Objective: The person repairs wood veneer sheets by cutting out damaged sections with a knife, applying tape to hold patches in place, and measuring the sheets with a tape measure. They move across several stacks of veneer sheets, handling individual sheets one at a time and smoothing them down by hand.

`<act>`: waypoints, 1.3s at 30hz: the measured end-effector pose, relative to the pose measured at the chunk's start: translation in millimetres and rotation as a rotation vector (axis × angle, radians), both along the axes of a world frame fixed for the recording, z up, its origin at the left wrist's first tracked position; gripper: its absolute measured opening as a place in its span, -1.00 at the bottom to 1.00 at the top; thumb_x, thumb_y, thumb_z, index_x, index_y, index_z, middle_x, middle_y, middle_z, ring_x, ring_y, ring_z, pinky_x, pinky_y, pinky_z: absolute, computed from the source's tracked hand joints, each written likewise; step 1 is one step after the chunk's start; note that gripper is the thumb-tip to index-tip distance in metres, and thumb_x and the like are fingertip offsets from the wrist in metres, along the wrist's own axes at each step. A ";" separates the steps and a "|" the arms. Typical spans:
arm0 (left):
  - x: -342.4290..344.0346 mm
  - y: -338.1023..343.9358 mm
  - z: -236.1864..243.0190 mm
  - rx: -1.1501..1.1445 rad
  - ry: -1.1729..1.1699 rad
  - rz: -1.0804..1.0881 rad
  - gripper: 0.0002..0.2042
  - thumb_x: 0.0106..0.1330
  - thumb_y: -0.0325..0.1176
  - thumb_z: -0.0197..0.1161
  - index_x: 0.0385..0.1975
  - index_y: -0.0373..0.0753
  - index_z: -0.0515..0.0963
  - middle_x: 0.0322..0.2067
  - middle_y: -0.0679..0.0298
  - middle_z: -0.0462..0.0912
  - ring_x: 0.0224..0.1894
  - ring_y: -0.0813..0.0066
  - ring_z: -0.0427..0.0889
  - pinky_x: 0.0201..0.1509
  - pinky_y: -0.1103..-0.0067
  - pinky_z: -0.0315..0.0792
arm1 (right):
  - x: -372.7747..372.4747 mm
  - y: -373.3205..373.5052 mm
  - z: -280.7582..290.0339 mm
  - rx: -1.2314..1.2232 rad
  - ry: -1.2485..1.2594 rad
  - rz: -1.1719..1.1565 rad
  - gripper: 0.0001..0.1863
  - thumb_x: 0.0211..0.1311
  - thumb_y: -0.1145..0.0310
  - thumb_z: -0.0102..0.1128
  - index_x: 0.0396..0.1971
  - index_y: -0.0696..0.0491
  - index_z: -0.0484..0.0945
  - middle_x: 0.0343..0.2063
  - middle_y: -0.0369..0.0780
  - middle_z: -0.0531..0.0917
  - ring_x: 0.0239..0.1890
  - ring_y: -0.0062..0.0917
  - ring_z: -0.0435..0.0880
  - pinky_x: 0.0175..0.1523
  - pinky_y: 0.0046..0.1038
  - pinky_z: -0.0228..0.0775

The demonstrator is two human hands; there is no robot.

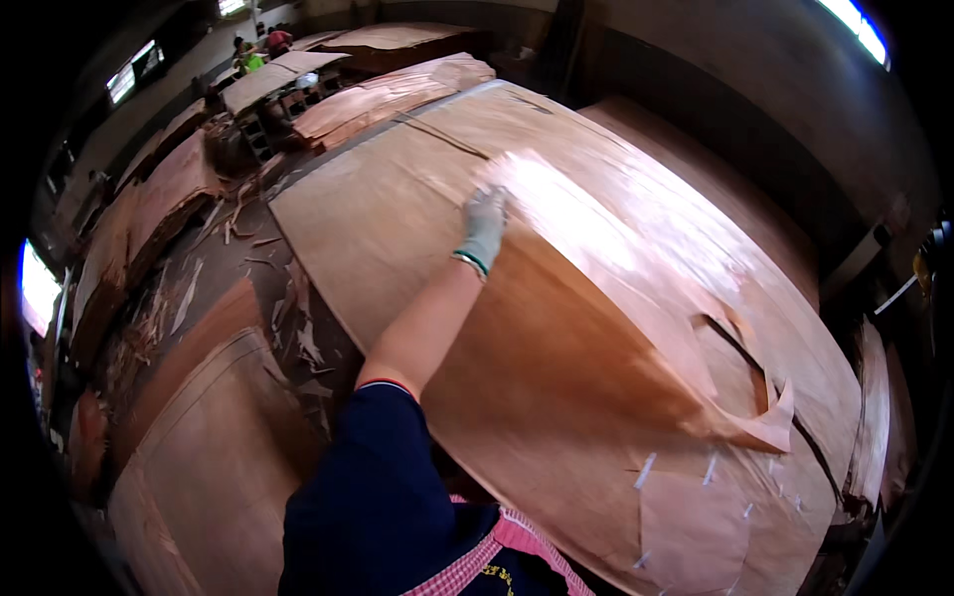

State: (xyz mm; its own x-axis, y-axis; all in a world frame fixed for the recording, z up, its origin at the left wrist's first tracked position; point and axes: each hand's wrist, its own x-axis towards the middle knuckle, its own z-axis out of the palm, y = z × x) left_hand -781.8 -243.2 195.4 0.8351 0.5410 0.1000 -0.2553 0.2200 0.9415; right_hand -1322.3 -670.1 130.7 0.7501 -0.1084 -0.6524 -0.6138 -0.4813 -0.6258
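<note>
My left hand [486,214], in a pale glove with a green cuff, reaches far over a large stack of wood veneer [338,214]. Its fingers close on the edge of a thin, loose veneer sheet [586,233]. That sheet lifts off the stack along its near side, its shaded face dropping toward me. At its right end the sheet is ragged and curls up beside a dark split [733,343]. Nearer to me, a squarish veneer patch [693,531] lies on the stack, held by short strips of white tape [645,470]. My right hand does not show.
Left of the stack, veneer scraps [298,318] litter the floor. Another veneer pile [214,477] stands at the lower left. Further stacks [388,94] fill the far left, where people [260,55] are at work. A dark wall [696,109] runs behind the stack.
</note>
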 end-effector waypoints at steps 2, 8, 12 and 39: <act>-34.9 78.0 9.4 -0.080 -0.003 0.062 -0.84 0.32 -0.33 0.23 -0.49 -0.13 0.44 -0.64 0.43 0.43 -0.68 0.66 0.41 -0.64 0.70 0.30 | -22.4 19.6 -9.1 0.023 -0.025 0.055 -0.87 0.20 0.38 0.25 -0.33 0.10 0.57 -0.48 -0.31 0.58 -0.43 -0.63 0.50 -0.31 -0.54 0.37; -107.3 225.5 8.2 -0.181 0.221 0.156 -0.86 0.30 -0.27 0.24 -0.44 -0.11 0.45 -0.62 0.40 0.41 -0.69 0.58 0.40 -0.66 0.66 0.30 | -8.1 79.2 -46.0 0.146 -0.167 0.057 -0.89 0.16 0.44 0.27 -0.33 0.13 0.58 -0.46 -0.37 0.59 -0.37 -0.67 0.51 -0.17 -0.55 0.40; -153.6 311.9 -18.0 -0.150 0.284 0.137 -0.85 0.30 -0.24 0.23 -0.43 -0.09 0.42 -0.60 0.39 0.41 -0.68 0.56 0.41 -0.65 0.63 0.37 | 37.5 158.7 -3.9 0.293 -0.088 0.158 -0.75 0.21 0.31 0.30 -0.21 0.15 0.58 -0.38 -0.34 0.62 -0.32 -0.68 0.51 -0.17 -0.58 0.40; -157.8 625.9 99.9 0.122 -0.186 -0.921 -0.72 0.43 -0.27 0.14 -0.04 -0.35 0.42 -0.33 0.39 0.45 -0.32 0.75 0.39 -0.27 0.77 0.32 | 460.5 732.1 -31.0 0.750 -0.492 -0.602 -0.82 0.35 0.20 0.14 -0.35 -0.03 0.50 -0.61 -0.43 0.46 -0.66 -0.78 0.32 -0.65 -0.70 0.07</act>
State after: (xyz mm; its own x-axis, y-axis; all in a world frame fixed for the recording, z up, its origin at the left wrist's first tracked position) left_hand -939.6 382.7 295.3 0.8934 -0.3458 0.2868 -0.1786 0.3124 0.9330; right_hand -861.8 62.0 99.6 0.9050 -0.2455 -0.3474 -0.2221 0.4238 -0.8781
